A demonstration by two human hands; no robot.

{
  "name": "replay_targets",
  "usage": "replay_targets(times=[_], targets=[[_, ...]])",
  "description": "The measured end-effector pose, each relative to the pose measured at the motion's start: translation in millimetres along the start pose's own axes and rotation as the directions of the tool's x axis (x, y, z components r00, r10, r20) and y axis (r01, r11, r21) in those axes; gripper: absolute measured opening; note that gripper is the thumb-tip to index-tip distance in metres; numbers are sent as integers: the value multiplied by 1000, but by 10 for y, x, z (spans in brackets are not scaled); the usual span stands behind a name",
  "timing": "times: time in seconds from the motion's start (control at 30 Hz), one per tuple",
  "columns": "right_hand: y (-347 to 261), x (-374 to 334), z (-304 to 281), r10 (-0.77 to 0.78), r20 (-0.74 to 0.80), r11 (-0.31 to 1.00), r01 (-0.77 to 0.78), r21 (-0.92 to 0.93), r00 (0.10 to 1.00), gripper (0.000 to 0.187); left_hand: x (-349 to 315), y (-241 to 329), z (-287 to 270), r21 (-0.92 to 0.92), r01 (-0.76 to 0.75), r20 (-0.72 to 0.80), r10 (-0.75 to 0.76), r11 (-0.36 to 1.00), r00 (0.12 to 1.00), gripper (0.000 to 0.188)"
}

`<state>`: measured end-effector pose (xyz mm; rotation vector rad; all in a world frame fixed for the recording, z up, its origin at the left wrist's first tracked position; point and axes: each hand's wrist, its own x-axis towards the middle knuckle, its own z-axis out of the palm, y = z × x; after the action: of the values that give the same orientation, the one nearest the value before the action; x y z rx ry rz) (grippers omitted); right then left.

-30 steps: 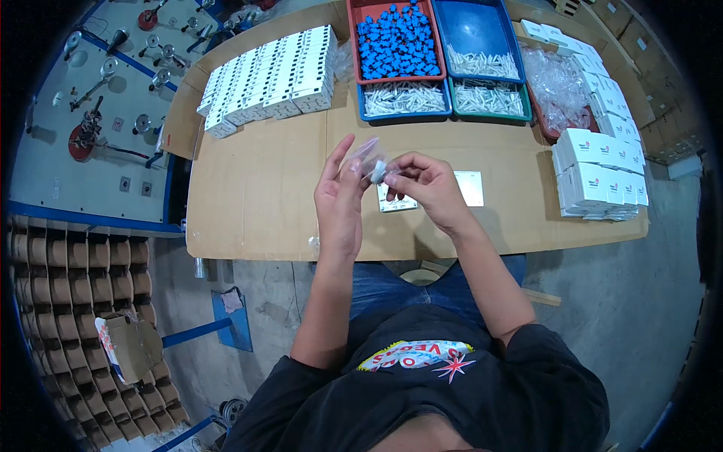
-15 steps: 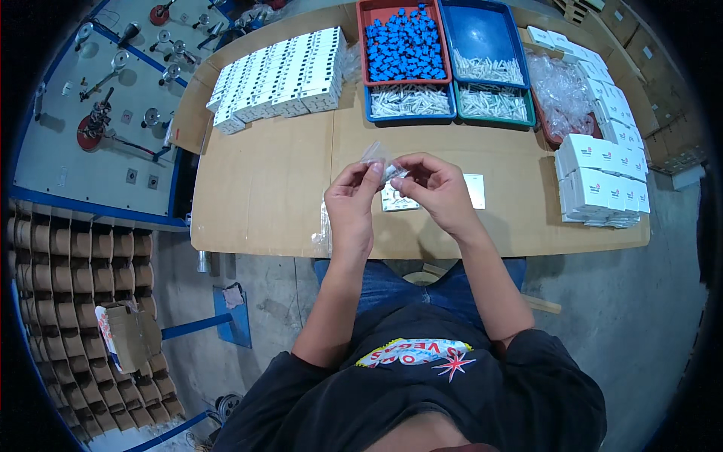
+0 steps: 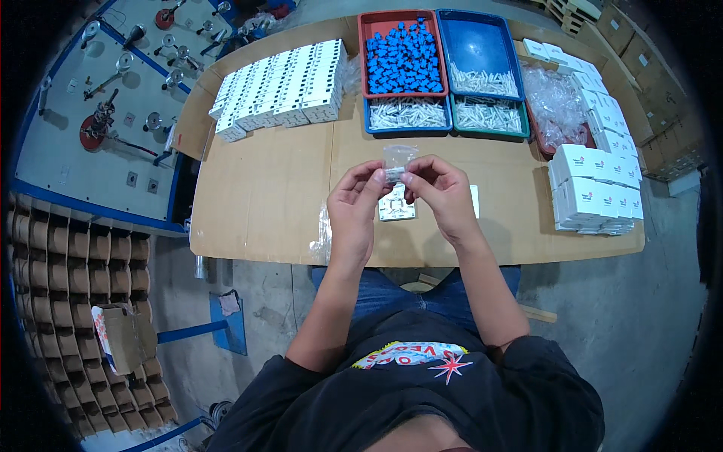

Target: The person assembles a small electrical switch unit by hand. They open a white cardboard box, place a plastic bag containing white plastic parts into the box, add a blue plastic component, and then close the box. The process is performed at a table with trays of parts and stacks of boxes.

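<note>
Both hands are raised just above the near middle of the desk (image 3: 263,218), meeting over it. A small clear plastic bag (image 3: 397,160) is pinched between them: the left hand (image 3: 354,202) has thumb and fingertips closed on the bag's lower left edge, the right hand (image 3: 438,190) is closed on its lower right. Neither grip is spread; both are pressed onto the bag. Something small and pale seems to sit in the bag's lower part, too small to identify.

Directly below the hands, a white square plate (image 3: 397,206) lies flat on the desk, partly hidden by the fingers. A strip of clear film (image 3: 324,235) lies at the desk's near edge, left of the left wrist.

Progress, as judged: one bag is in hand and not yet set down or boxed. Finished-looking stock is already stacked: white boxes (image 3: 595,197) at the right, rows of white parts (image 3: 282,90) at the far left. Plenty of input is left: a red tray of blue pieces (image 3: 403,53), a blue tray (image 3: 482,53) with white pins, two lower trays of white pins (image 3: 444,114), and a heap of clear bags (image 3: 557,98) at the far right.
</note>
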<state>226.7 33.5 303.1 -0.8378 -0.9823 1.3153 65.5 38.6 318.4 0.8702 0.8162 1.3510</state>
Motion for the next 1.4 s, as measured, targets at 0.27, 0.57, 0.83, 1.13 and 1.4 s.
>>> replay_targets(times=[0.27,0.57,0.83,1.13,1.4], targets=[[-131,11,33,-32,5,998,32,47,999,20,18,-18,62,20,-58,15,58,998,998,21],[-106,66,-8,-51,29,999,51,14,998,14,20,13,81,35,-18,14,18,999,1000,21],[-116,52,1,57,6,995,-57,79,998,15,-23,-61,91,-45,-54,-46,52,998,998,17],[-52,-17,-71,17,-35,1000,-17,16,999,15,-98,-83,107,-97,54,-7,-55,994,998,20],[-60,-52,-86,15,-53,1000,-16,-14,998,17,-96,-173,68,-28,40,-1,-40,999,999,22]])
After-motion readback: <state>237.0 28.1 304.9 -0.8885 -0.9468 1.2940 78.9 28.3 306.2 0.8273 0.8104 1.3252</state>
